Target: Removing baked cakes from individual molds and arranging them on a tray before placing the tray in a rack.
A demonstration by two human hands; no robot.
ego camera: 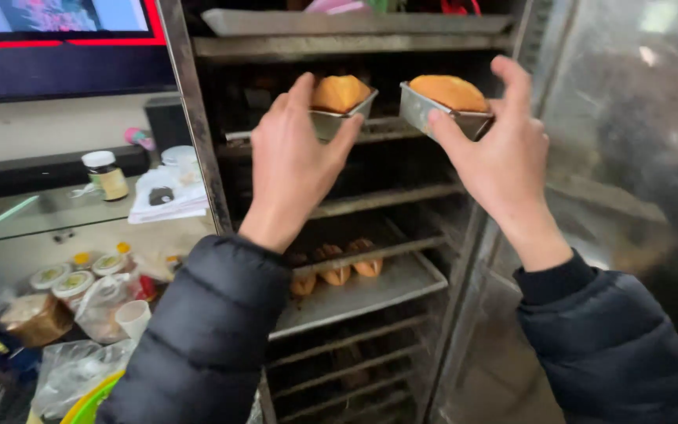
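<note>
Far to the left, a cluttered desk (158, 232) carries a small jar with a white lid (106, 173), a folded white cloth (168, 196), several lidded tubs (72, 283) and a white paper cup (133, 318) nearer the camera. Right of that stands a tall metal baking rack (198, 149) with many runners.

Up in front of the rack, the left hand (292, 161) holds a small metal loaf tin (340, 110) — fingers closed round its near side, thumb on the right edge — with a golden baked loaf risen above the rim. Just beside it to the right, the right hand (500, 153) grips a second tin (445, 106) the same way, its loaf rounder and darker orange. Both tins are raised level with an upper shelf of the rack, tilted slightly and apart from each other; whether they rest on the runners I cannot tell.

Lower down, a flat tray (370, 292) sits in the rack with three small browned buns (337, 271) on its far edge — most of it bare. The upper tray (355, 22) looks loaded, though its contents are cut off. Judging from this, both loaves are baked and in hand, not set down.
</note>
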